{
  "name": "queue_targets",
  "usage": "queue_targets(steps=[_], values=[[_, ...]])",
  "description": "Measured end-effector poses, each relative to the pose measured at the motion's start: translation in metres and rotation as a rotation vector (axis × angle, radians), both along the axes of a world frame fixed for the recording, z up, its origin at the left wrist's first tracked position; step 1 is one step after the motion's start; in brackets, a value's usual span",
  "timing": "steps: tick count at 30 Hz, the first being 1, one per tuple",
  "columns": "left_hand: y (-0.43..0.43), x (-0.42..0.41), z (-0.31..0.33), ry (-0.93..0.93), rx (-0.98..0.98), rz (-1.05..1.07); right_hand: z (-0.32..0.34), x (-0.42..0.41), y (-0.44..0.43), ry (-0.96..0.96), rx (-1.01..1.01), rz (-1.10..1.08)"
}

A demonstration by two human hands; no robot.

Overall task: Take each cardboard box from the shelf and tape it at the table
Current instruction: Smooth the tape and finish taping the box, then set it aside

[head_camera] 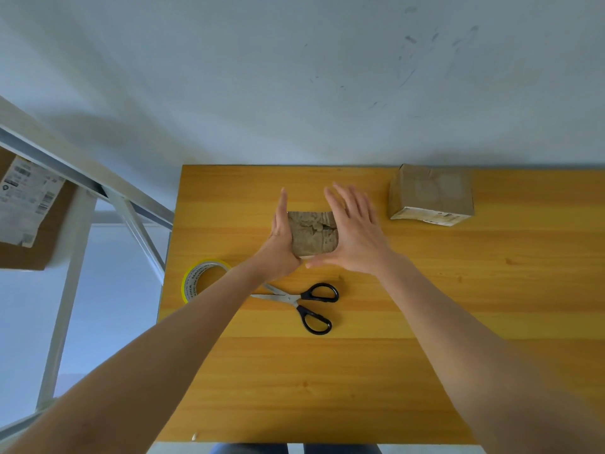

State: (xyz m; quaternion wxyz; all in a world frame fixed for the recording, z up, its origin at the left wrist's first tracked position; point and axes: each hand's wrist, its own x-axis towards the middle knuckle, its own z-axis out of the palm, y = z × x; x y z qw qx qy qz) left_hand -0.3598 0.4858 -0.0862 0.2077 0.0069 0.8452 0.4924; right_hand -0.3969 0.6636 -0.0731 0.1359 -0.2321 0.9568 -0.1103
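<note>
A small worn cardboard box (311,234) lies in the middle of the yellow wooden table (425,306). My left hand (281,237) stands on edge against the box's left side with straight fingers. My right hand (353,231) lies flat with spread fingers over the box's right part, its thumb along the near edge. A roll of clear tape (196,280) with a yellow rim sits at the table's left edge, partly behind my left forearm. Black-handled scissors (304,299) lie just in front of the box.
A second cardboard box (429,194) with a white label stands at the table's far right. On the left, a white metal shelf (75,224) holds a larger labelled cardboard box (26,208). A pale wall rises behind the table.
</note>
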Motion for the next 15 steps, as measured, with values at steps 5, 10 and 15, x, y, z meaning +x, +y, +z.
queue_targets(steps=[5,10,15], values=[[0.001,-0.001,0.017,-0.252,0.353,0.237,-0.003,0.013,0.004,-0.074,-0.260,-0.240],[0.020,-0.004,0.019,-0.284,0.402,0.528,-0.017,0.020,-0.005,-0.166,-0.621,-0.555],[0.037,0.001,0.004,-0.178,0.360,0.668,-0.032,0.025,-0.005,-0.076,-0.660,-0.557]])
